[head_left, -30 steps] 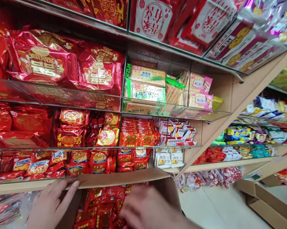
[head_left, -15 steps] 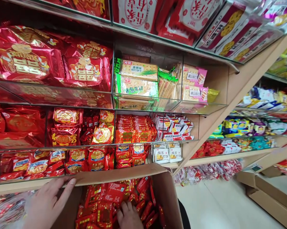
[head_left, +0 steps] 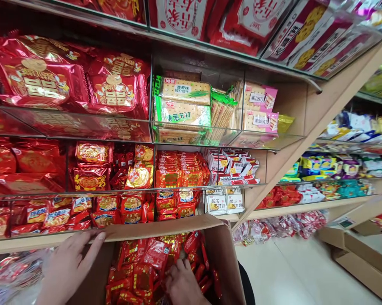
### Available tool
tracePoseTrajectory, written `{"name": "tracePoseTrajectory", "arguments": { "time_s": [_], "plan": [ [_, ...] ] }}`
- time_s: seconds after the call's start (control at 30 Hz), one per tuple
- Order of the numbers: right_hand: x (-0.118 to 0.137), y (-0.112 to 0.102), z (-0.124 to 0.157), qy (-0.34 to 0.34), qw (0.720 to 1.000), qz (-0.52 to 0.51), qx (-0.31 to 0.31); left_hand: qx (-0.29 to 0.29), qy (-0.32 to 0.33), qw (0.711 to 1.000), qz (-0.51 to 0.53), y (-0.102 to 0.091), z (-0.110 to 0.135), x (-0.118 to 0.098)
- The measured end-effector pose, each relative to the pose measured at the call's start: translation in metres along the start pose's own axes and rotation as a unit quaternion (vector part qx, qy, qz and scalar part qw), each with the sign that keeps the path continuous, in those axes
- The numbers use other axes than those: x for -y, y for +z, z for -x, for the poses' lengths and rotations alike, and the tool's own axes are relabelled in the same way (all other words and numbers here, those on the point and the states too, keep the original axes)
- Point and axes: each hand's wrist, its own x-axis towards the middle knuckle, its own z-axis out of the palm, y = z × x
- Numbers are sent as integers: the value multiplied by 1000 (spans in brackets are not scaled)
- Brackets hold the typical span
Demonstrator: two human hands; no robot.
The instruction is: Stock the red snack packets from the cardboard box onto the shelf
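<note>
Head | left hand [head_left: 65, 262] grasping carton rim [head_left: 159, 228] | right hand [head_left: 184, 281] among red packets [head_left: 143, 277], can't tell if gripping

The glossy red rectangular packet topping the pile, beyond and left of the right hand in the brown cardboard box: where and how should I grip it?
Probably pinch the glossy red rectangular packet by opposite edges, from above and the right, where the right hand is: its broad face lies exposed over other red packets, and the brown cardboard box is open above.
</note>
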Motion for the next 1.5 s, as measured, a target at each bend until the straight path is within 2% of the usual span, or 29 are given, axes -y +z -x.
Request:
{"name": "tracePoseTrajectory", "arguments": {
  "time_s": [0.07,0.1,0.13,0.2,0.23,0.27,0.33,0.37,0.43,0.5,0.57,0.63,0.7,0.8,0.93,1.2,1.37,1.5],
  "plan": [
    [-6,-26,11,27,992,-114,-38,1,21,1000,-10,-1,2,-2],
    [-9,-41,16,60,977,-193,-69,-15,38,999,-6,-2,6,-6],
    [-10,-55,21,98,949,-282,-100,-49,49,998,12,-3,11,-13],
    [-9,-80,29,175,858,-455,-162,-96,62,989,97,-3,25,-38],
    [-6,-90,31,205,801,-529,-189,-66,39,985,158,-2,33,-54],
    [-2,-98,32,228,745,-590,-212,-35,3,968,248,-1,41,-72],
    [7,-108,31,247,657,-670,-241,75,-70,917,386,3,53,-106],
    [12,-110,30,252,628,-695,-244,103,-110,900,410,6,56,-119],
    [20,-110,28,245,601,-728,-223,122,-144,887,422,9,57,-138],
    [22,-110,26,222,617,-729,-197,108,-127,901,401,10,54,-145],
    [20,-109,23,188,669,-692,-195,87,-88,918,377,9,49,-146],
    [16,-110,19,160,725,-629,-228,86,-56,926,364,6,45,-147],
    [12,-111,15,149,766,-567,-263,112,-31,926,360,6,43,-150],
    [10,-111,10,157,797,-508,-286,133,-48,913,382,9,45,-154],
    [11,-108,7,169,801,-473,-325,87,-132,879,451,18,53,-157],
    [17,-93,7,221,812,-401,-362,31,-134,902,410,21,67,-156],
    [21,-100,6,232,788,-419,-387,32,-131,906,400,18,62,-155],
    [23,-112,5,236,753,-490,-370,38,-169,875,451,18,56,-159]
  ]
}}
